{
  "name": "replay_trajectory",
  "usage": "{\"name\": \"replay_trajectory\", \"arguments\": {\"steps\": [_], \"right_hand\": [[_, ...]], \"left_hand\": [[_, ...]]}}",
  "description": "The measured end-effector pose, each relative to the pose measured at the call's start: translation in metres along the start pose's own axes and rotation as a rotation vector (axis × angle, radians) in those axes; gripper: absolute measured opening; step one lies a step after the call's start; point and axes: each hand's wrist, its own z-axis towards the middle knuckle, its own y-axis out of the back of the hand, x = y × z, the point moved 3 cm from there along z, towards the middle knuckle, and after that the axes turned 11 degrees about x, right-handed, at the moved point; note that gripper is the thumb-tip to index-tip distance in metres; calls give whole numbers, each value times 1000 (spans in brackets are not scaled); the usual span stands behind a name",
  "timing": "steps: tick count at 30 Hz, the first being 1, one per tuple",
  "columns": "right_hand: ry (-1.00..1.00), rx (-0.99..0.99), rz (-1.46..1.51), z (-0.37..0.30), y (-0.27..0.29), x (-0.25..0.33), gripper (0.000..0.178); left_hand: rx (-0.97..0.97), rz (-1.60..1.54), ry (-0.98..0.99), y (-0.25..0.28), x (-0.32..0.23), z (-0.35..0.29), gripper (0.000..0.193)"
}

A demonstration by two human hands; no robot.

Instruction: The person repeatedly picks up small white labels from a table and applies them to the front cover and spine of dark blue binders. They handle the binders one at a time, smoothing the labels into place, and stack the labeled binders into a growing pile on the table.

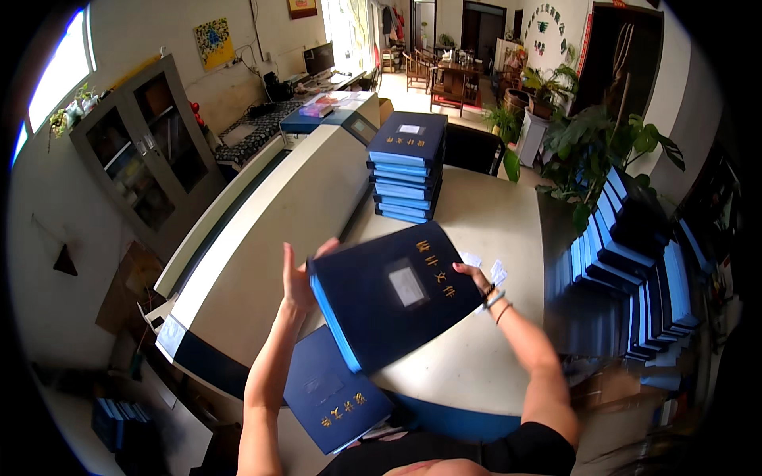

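Note:
A dark blue file box with light blue sides, a white label and gold lettering is tilted above the desk in front of me. My right hand grips its right edge, thumb on the cover and the other fingers hidden beneath. At the upper left corner, my left hand has its thumb and fingers spread. Part of it is behind the box, so I cannot tell how firmly it touches. Partly covered below lies a dark blue folder. Farther back stands a stack of similar file boxes.
The pale desk has a raised counter along its left. At right, many blue file boxes are piled beside a leafy plant. A grey cabinet stands left. More blue files sit low at left.

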Motion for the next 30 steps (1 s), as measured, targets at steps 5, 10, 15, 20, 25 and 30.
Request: {"name": "replay_trajectory", "arguments": {"steps": [5,10,15,20,25,30], "right_hand": [[746,-136,130,50,-8,-6,50],[907,-34,247,143,-64,80,39],[959,-90,184,269,-54,181,33],[1062,-724,358,361,18,221,90],[957,-900,471,385,70,214,101],[690,-1017,333,389,37,204,127]], "left_hand": [[197,-222,-465,-21,-61,54,89],[-210,294,-276,-2,-38,-34,74],[-553,551,-143,42,15,-172,62],[-775,1590,318,49,86,-263,78],[-745,1940,673,40,147,-255,87],[-785,1896,746,28,138,-255,87]]}}
